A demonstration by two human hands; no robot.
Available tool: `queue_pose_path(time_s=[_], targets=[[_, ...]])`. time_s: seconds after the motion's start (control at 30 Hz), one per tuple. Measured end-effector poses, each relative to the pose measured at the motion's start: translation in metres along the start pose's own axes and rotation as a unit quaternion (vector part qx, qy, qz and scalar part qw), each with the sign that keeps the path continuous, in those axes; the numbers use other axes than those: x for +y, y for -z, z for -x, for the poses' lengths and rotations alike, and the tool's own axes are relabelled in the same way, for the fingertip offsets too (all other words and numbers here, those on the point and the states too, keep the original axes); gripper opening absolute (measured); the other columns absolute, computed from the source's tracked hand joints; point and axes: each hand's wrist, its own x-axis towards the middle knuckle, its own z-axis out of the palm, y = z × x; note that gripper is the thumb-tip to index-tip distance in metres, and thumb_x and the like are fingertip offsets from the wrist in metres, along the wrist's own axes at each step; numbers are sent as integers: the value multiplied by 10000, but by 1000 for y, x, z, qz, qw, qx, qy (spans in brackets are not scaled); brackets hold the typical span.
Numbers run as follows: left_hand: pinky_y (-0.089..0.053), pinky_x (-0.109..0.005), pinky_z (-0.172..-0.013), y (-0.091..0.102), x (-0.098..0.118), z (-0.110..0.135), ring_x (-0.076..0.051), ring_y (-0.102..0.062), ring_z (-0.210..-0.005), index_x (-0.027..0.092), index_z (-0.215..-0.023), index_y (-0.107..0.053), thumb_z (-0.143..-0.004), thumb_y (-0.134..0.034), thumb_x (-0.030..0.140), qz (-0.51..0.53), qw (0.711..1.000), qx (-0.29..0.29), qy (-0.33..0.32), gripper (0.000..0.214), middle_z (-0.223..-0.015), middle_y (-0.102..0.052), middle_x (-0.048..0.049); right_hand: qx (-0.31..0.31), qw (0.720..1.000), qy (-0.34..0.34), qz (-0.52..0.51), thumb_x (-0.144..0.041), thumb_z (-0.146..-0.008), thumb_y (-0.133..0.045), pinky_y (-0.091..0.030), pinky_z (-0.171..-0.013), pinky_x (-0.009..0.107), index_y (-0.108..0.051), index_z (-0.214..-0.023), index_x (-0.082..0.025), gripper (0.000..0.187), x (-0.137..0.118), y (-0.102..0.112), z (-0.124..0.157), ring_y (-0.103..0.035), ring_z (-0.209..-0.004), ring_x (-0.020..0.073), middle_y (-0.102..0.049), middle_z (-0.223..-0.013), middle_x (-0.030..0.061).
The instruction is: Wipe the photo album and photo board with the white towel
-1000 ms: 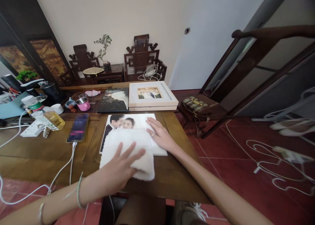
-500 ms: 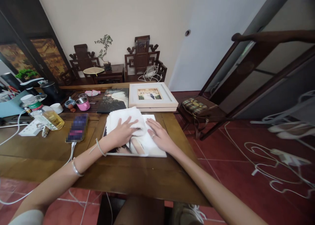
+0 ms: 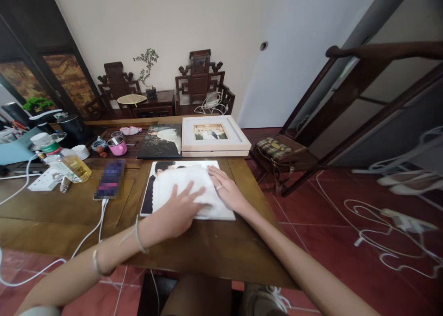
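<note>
A large photo print (image 3: 149, 196) lies flat on the wooden table (image 3: 69, 214) in front of me. A white fluffy cloth (image 3: 180, 182) is spread over most of it. My left hand (image 3: 178, 210) presses flat on the cloth near the print's front edge, fingers stretched out. At the print's right side rests my right hand (image 3: 226, 191), flat with spread fingers and a ring on one of them, touching the cloth's edge.
Behind the print lie a dark photo print (image 3: 161, 140) and a white framed picture (image 3: 214, 138). To the left are a phone (image 3: 109, 180) on a white cable, an oil bottle (image 3: 71, 166), a pink cup (image 3: 116, 146) and a power strip (image 3: 44, 180). Cables trail over the red floor at right.
My left hand slid the cloth from the print's front edge up to its far edge, then back toward me to the middle. The right hand stayed put on the print's right side.
</note>
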Motion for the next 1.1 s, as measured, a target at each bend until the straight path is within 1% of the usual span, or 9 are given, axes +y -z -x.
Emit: queue_pose_path(time_s=[0.1, 0.2, 0.4, 0.53, 0.67, 0.77, 0.83, 0.97, 1.1], targets=[[-258, -688, -1030, 3, -21, -23, -345, -116, -1432, 223, -1307, -496, -814, -450, -3, 9, 999, -10, -36, 544, -1542, -236, -61, 20, 998, -50, -42, -548, -918, -343, -274, -1151, 487, -586, -1276, -251, 525, 0, 1, -1, -423, -1337, 259, -534, -1386, 50], [-232, -676, -1053, 4, -24, -29, -306, -100, -1441, 233, -1294, -498, -828, -454, 20, 17, 997, -11, -72, 514, -1538, -250, -43, 31, 992, -85, -84, -602, -905, -332, -273, -1149, 477, -566, -1293, -266, 564, 2, 2, -1, -421, -1339, 262, -525, -1396, 29], [-267, -636, -1062, 4, 21, -8, -344, -176, -1416, 192, -1152, -610, -854, -455, 92, -24, 992, 9, -120, 351, -1503, -321, -73, 9, 985, -107, -132, -605, -923, -261, -278, -1145, 461, -489, -1355, -304, 574, 2, 6, 1, -415, -1345, 232, -505, -1416, 9], [-341, -580, -1047, 7, 41, 19, -345, -228, -1399, 161, -1071, -634, -855, -493, 151, -19, 991, -7, -135, 258, -1491, -338, -92, -9, 994, -80, -72, -569, -928, -290, -247, -1161, 461, -532, -1327, -258, 561, -2, 7, 1, -389, -1361, 241, -486, -1430, 50], [-377, -503, -1045, 9, 19, 30, -289, -264, -1398, 186, -1191, -563, -852, -457, 87, -4, 997, -29, -65, 368, -1467, -377, -97, -33, 999, 14, 27, -453, -886, -474, -266, -1149, 494, -537, -1320, -211, 501, -1, 3, 1, -356, -1378, 259, -473, -1435, 100], [-423, -467, -992, 16, -19, 13, -297, -357, -1349, 157, -1277, -498, -877, -404, 50, 8, 999, -38, 24, 424, -1382, -468, -151, -38, 996, 39, 66, -385, -897, -460, -284, -1138, 497, -559, -1290, -159, 463, 0, 1, 2, -360, -1375, 260, -468, -1431, 141], [-429, -431, -979, 22, -42, -9, -293, -448, -1276, 142, -1280, -500, -900, -401, 70, 48, 998, -19, 35, 399, -1311, -533, -152, -38, 995, 45, 74, -372, -900, -457, -301, -1127, 502, -556, -1288, -148, 459, 0, 1, 2, -368, -1369, 267, -467, -1430, 156], [-416, -339, -963, 35, -65, -61, -234, -567, -1093, 104, -1170, -572, -919, -407, 103, 117, 990, 75, -36, 300, -1207, -602, -130, -39, 994, 67, 82, -346, -898, -459, -322, -1109, 517, -547, -1293, -171, 441, -2, 2, 1, -394, -1347, 281, -508, -1395, 140], [-424, -289, -891, 39, -64, -104, -198, -592, -982, 102, -1066, -612, -959, -387, 172, 138, 983, 73, -98, 258, -1087, -646, -114, -44, 992, 70, 92, -331, -896, -454, -349, -1084, 529, -576, -1259, -184, 410, -5, 3, 1, -452, -1291, 298, -570, -1325, 133]])
